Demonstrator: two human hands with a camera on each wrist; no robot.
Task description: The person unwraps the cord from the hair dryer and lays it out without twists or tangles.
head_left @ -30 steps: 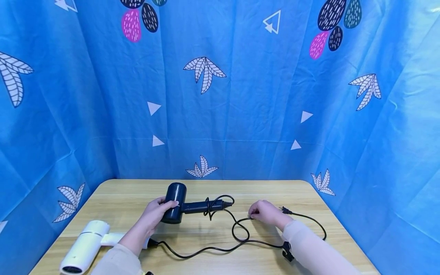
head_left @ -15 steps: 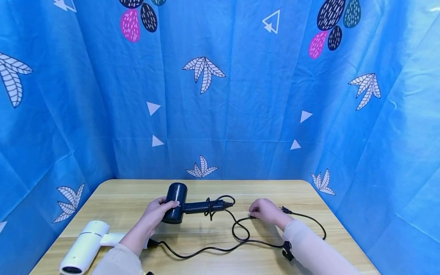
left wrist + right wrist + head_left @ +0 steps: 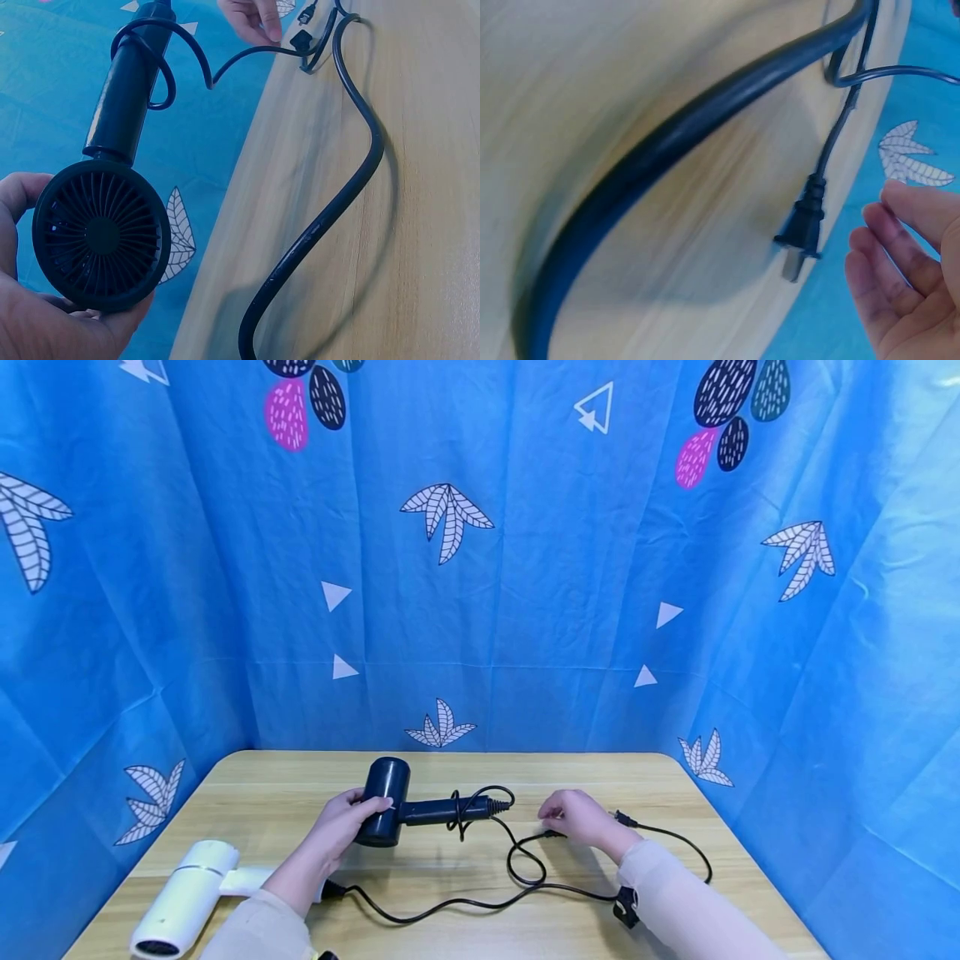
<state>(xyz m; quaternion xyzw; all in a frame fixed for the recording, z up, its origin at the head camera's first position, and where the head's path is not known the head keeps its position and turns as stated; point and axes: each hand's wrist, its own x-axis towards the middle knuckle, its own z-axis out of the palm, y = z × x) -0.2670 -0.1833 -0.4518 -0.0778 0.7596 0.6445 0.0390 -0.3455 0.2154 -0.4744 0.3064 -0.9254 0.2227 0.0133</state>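
My left hand (image 3: 339, 827) grips the barrel of a black hair dryer (image 3: 388, 779), thumb across the near side. The dryer's handle points right, its cord (image 3: 536, 870) looped around the handle end. In the left wrist view the round, finned grille (image 3: 103, 235) faces the camera. My right hand (image 3: 579, 818) is just above the table beside the two-pin plug (image 3: 802, 225) of that cord. The right wrist view shows its fingers loosely bent and apart from the plug, which lies on the wood. Nothing is between those fingers.
A white hair dryer (image 3: 180, 897) lies at the front left of the wooden table (image 3: 450, 935). Its black cord (image 3: 465, 903) runs right, under the right forearm, past a black cord tie (image 3: 626, 907). Another plug (image 3: 625, 818) ends right of the right hand. Blue patterned cloth (image 3: 480, 610) surrounds the table.
My right fingers have let go of the plug and lifted slightly from it, so more of the plug shows. The left hand and black hair dryer have hardly moved.
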